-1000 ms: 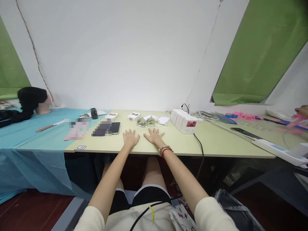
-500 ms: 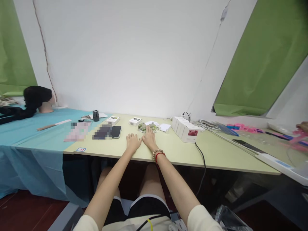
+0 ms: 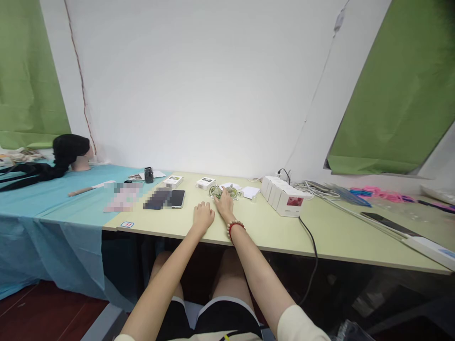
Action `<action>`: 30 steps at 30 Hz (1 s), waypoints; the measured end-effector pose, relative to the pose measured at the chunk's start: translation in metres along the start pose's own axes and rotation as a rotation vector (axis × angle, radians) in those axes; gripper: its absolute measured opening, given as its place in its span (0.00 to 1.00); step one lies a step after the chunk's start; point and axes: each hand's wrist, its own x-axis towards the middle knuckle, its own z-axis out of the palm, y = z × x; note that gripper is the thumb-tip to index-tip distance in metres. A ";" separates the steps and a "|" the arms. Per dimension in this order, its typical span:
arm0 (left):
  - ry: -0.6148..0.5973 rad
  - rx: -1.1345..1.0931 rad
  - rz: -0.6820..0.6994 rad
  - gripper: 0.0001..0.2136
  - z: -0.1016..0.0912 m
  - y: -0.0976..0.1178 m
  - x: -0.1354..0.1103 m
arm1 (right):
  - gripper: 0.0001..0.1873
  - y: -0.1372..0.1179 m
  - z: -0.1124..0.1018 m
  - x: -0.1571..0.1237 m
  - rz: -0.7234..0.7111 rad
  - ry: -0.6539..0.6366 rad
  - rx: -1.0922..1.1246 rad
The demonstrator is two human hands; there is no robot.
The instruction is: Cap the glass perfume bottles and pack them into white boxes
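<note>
My right hand [image 3: 224, 204], with a beaded bracelet and a red band at the wrist, reaches over a pair of round clear items with green rims [image 3: 215, 191]. Its thumb and index finger are apart, with fingertips at the items; I see no firm grip, and the hand covers part of them. My left hand [image 3: 204, 218] rests on the table just left of it and nearer the edge, fingers curled in and nothing visible in them. White paper [image 3: 250, 192] lies to the right of the round items.
White boxes [image 3: 289, 203] stand in a row at right, near a black cable [image 3: 314, 255]. At left are a phone [image 3: 178, 199], small white boxes [image 3: 205, 183], a dark jar [image 3: 149, 175] and a wigged mannequin head [image 3: 71, 149]. A power strip [image 3: 432, 251] lies far right.
My left hand's fingers have curled in from spread. My right hand's thumb and index finger have separated at the round items. The view shifted; another person's hand at far right left it.
</note>
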 end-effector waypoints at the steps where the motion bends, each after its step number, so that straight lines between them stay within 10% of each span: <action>1: -0.002 -0.002 0.001 0.14 0.000 0.000 0.000 | 0.28 0.001 0.001 0.002 0.015 -0.004 0.012; 21: 0.098 -0.380 -0.155 0.27 0.001 -0.013 0.012 | 0.21 0.015 -0.005 -0.012 -0.320 -0.181 0.270; 27: 0.051 -0.480 -0.198 0.17 -0.002 -0.020 0.014 | 0.25 0.023 -0.013 -0.014 0.390 0.117 0.139; 30: 0.050 -0.468 -0.173 0.17 -0.001 -0.021 0.014 | 0.26 0.027 -0.010 -0.012 0.481 0.111 0.092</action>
